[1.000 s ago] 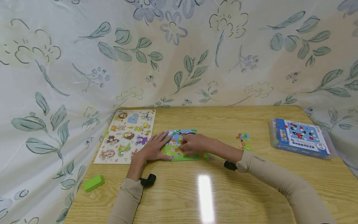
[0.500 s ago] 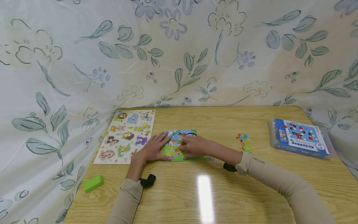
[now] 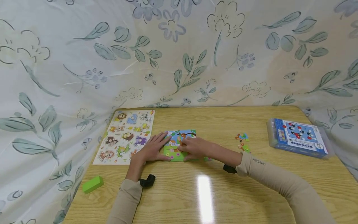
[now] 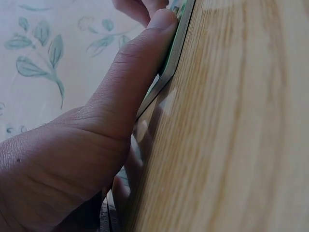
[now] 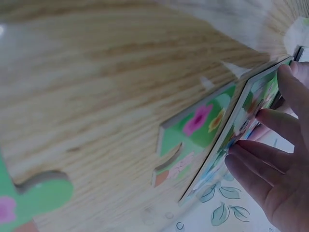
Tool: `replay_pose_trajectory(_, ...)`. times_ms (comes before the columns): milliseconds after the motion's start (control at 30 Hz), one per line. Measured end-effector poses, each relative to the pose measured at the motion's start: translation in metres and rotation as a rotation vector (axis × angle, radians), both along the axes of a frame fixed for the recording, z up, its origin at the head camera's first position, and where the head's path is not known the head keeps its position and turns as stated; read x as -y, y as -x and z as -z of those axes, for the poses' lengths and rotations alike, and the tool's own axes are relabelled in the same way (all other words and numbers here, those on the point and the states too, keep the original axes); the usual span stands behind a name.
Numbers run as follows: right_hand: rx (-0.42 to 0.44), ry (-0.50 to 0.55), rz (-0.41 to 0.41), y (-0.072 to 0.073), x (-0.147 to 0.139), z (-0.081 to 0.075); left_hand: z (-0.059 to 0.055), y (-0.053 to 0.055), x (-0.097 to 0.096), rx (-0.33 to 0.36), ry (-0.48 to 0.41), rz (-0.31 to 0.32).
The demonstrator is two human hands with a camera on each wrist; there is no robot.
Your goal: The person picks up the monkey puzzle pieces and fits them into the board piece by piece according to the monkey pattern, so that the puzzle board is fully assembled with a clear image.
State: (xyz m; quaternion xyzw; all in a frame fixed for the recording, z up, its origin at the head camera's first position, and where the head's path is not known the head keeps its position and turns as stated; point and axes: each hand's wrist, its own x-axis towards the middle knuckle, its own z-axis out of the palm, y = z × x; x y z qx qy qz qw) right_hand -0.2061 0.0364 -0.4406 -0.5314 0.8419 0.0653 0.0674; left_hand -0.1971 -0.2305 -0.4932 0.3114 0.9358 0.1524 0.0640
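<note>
A small colourful jigsaw board (image 3: 175,157), printed with a house, flowers and a brown animal, lies mid-table. My left hand (image 3: 152,149) rests flat on its left side with fingers spread; the thumb lies along the near-left corner, and its tip touches the board edge in the left wrist view. Over the board's right half, my right hand (image 3: 194,147) presses its fingertips onto the picture, with slightly bent, separated fingers (image 5: 282,125). It hides much of that half. Just right of the board lies a loose green puzzle piece (image 5: 195,128) with pink and yellow flowers.
More loose puzzle pieces (image 3: 242,141) lie farther right, beyond the right wrist. A white animal puzzle board (image 3: 121,137) sits at the left, partly under the left hand. A green block (image 3: 93,184) is at the near left, and a blue boxed set (image 3: 299,137) at the right.
My right hand has settled on the board, its thumb moving down towards the near edge and the fingers spreading. The left hand stays in place. The head view has shifted slightly.
</note>
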Motion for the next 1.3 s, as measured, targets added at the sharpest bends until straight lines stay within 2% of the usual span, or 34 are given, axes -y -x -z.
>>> replay_pose_trajectory(167,0.011,0.013,-0.004,-0.0006,-0.0017,0.0019,-0.0012,-0.0007,-0.0004,0.004,-0.002,0.000)
replay_pose_trajectory(500,-0.034,0.029,-0.029,-0.0001,-0.0020,0.0069,-0.0009,-0.0008,-0.0009,0.010,-0.003,-0.011)
replay_pose_trajectory(833,-0.008,0.032,-0.003,-0.0008,-0.0010,0.0058,-0.0003,-0.0007,-0.0011,0.003,-0.014,-0.021)
replay_pose_trajectory(1033,-0.017,0.086,-0.025,-0.0007,-0.0027,0.0075,-0.0006,-0.0010,-0.0011,0.007,-0.019,-0.026)
replay_pose_trajectory(1300,-0.038,0.133,-0.033,-0.0007,-0.0039,0.0098,0.0038,0.0027,-0.0029,-0.036,-0.055,-0.044)
